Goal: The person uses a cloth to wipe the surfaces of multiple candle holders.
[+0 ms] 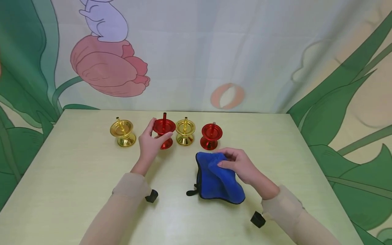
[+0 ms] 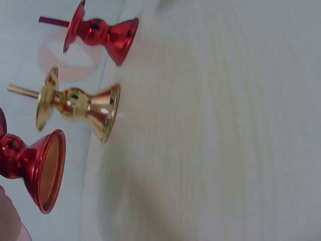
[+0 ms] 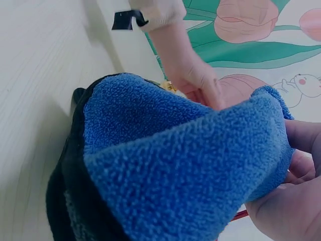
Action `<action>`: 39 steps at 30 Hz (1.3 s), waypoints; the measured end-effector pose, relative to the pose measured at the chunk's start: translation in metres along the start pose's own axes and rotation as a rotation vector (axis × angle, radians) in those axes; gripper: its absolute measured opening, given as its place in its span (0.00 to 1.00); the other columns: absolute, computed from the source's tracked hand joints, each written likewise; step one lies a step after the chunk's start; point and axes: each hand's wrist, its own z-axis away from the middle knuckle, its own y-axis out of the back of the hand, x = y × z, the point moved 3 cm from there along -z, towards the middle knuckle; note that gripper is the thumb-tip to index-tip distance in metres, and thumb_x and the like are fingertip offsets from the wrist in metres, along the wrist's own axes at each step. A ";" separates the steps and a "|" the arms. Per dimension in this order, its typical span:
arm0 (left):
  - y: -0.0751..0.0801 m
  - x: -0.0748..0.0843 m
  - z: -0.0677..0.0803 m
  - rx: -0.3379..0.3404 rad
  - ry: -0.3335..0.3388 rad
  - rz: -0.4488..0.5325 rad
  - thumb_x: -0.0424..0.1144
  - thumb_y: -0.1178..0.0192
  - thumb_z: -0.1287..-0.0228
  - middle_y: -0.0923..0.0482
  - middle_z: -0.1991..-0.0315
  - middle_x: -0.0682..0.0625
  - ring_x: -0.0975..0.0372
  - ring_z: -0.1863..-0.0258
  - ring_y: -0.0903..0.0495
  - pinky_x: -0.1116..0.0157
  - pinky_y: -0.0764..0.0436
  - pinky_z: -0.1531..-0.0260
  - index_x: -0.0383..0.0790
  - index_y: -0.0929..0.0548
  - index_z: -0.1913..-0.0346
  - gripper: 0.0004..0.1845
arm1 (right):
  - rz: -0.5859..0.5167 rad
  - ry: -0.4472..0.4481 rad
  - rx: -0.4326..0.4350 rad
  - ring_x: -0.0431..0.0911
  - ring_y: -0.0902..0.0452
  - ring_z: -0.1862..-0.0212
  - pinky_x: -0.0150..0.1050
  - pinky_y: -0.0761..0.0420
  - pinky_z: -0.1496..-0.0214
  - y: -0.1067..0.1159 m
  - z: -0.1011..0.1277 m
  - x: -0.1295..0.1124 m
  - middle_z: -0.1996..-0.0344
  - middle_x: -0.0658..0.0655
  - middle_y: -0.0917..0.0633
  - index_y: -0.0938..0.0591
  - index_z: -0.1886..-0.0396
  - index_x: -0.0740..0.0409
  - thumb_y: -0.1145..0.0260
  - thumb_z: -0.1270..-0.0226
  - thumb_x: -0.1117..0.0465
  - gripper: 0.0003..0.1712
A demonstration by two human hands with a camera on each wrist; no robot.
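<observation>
Head view first, since it shows both hands of this person at work. Left grip (image 1: 151, 140) is clamped on a red candle holder (image 1: 164, 127), thumb on the near side of the dish and fingers round the far left of it, so the thing sits right inside the grip, pretty much upright. Left wrist view shows the underside of its base, so it's up off the tabletop (image 1: 76, 194).

Right grip (image 1: 240, 165) is pinched together on a fuzzy blue cloth (image 1: 215, 180) with black edging. The cloth hangs to the left of that grip and toward the person, kinda folded over itself, with a black tab (image 1: 192, 193) sticking out on its far left side.

As for the other holders: one gold candle holder (image 1: 122, 130) stands off to the left of the left grip, while another gold holder (image 1: 185, 128) is just right of the one being held. A second red holder (image 1: 211, 132) stands further right, beyond the right grip and a bit to its left. Past both grips there's a printed curtain (image 1: 183, 61) behind the tabletop.
</observation>
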 end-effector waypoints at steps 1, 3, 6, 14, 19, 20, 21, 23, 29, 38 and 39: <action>0.000 -0.002 -0.004 0.014 0.012 -0.010 0.54 0.32 0.60 0.38 0.36 0.54 0.61 0.36 0.41 0.59 0.26 0.49 0.51 0.39 0.35 0.46 | 0.006 0.001 0.002 0.41 0.23 0.65 0.32 0.21 0.61 0.000 0.001 -0.001 0.62 0.48 0.19 0.27 0.50 0.70 0.40 0.44 0.70 0.20; 0.001 -0.006 -0.011 0.044 0.030 -0.034 0.55 0.32 0.60 0.38 0.36 0.53 0.60 0.35 0.41 0.59 0.29 0.46 0.50 0.39 0.35 0.46 | 0.016 0.003 0.005 0.42 0.23 0.65 0.32 0.21 0.61 0.001 0.003 -0.003 0.61 0.52 0.19 0.27 0.51 0.71 0.40 0.44 0.70 0.20; 0.001 -0.012 -0.021 0.087 0.052 -0.063 0.56 0.33 0.60 0.38 0.36 0.51 0.59 0.36 0.41 0.59 0.33 0.42 0.50 0.39 0.35 0.46 | 0.028 -0.003 0.006 0.42 0.23 0.64 0.32 0.21 0.61 0.002 0.006 -0.005 0.60 0.55 0.20 0.27 0.51 0.71 0.40 0.44 0.70 0.19; -0.002 -0.026 -0.035 0.157 0.084 -0.057 0.56 0.33 0.59 0.40 0.35 0.52 0.59 0.34 0.44 0.61 0.37 0.39 0.47 0.41 0.34 0.47 | 0.040 -0.014 0.009 0.42 0.24 0.65 0.32 0.21 0.62 0.003 0.013 -0.008 0.57 0.63 0.21 0.27 0.51 0.71 0.41 0.44 0.70 0.19; -0.003 -0.031 -0.038 0.192 0.080 -0.044 0.55 0.33 0.59 0.41 0.35 0.51 0.60 0.34 0.44 0.62 0.39 0.37 0.46 0.41 0.34 0.47 | 0.035 -0.026 0.018 0.42 0.24 0.65 0.32 0.21 0.63 0.005 0.014 -0.006 0.58 0.63 0.21 0.27 0.51 0.72 0.41 0.44 0.70 0.19; -0.003 -0.032 -0.038 0.194 0.081 -0.044 0.55 0.33 0.59 0.41 0.35 0.52 0.60 0.34 0.44 0.62 0.39 0.37 0.46 0.41 0.34 0.47 | 0.035 -0.028 0.019 0.42 0.24 0.65 0.32 0.21 0.63 0.005 0.014 -0.006 0.58 0.62 0.20 0.27 0.51 0.72 0.41 0.44 0.70 0.19; -0.003 -0.033 -0.038 0.194 0.085 -0.042 0.55 0.33 0.59 0.42 0.34 0.52 0.60 0.34 0.45 0.62 0.39 0.37 0.46 0.41 0.34 0.47 | 0.034 -0.028 0.021 0.42 0.24 0.65 0.32 0.21 0.63 0.005 0.014 -0.005 0.58 0.62 0.20 0.27 0.51 0.72 0.41 0.44 0.70 0.19; -0.002 -0.035 -0.038 0.194 0.089 -0.037 0.55 0.33 0.59 0.42 0.34 0.52 0.60 0.34 0.45 0.62 0.39 0.37 0.46 0.41 0.34 0.47 | 0.032 -0.027 0.021 0.42 0.24 0.65 0.32 0.21 0.63 0.006 0.015 -0.005 0.58 0.62 0.20 0.27 0.51 0.72 0.41 0.44 0.70 0.19; -0.002 -0.039 -0.036 0.186 0.097 -0.047 0.56 0.33 0.58 0.43 0.34 0.52 0.59 0.34 0.45 0.62 0.38 0.38 0.47 0.42 0.34 0.47 | 0.030 -0.020 0.019 0.42 0.24 0.66 0.32 0.21 0.63 0.006 0.015 -0.004 0.58 0.63 0.21 0.27 0.51 0.72 0.40 0.44 0.70 0.19; -0.003 -0.043 -0.026 0.101 0.083 -0.166 0.53 0.35 0.54 0.45 0.33 0.50 0.57 0.34 0.45 0.57 0.32 0.43 0.47 0.46 0.33 0.46 | 0.048 -0.030 0.042 0.42 0.24 0.66 0.32 0.21 0.63 0.010 0.018 -0.003 0.56 0.67 0.22 0.27 0.51 0.71 0.41 0.44 0.70 0.19; -0.003 -0.044 -0.025 0.093 0.074 -0.174 0.53 0.35 0.54 0.45 0.33 0.50 0.57 0.34 0.45 0.57 0.32 0.43 0.46 0.46 0.33 0.46 | 0.050 -0.031 0.044 0.42 0.24 0.66 0.32 0.21 0.63 0.011 0.018 -0.003 0.56 0.67 0.22 0.27 0.51 0.71 0.41 0.44 0.70 0.19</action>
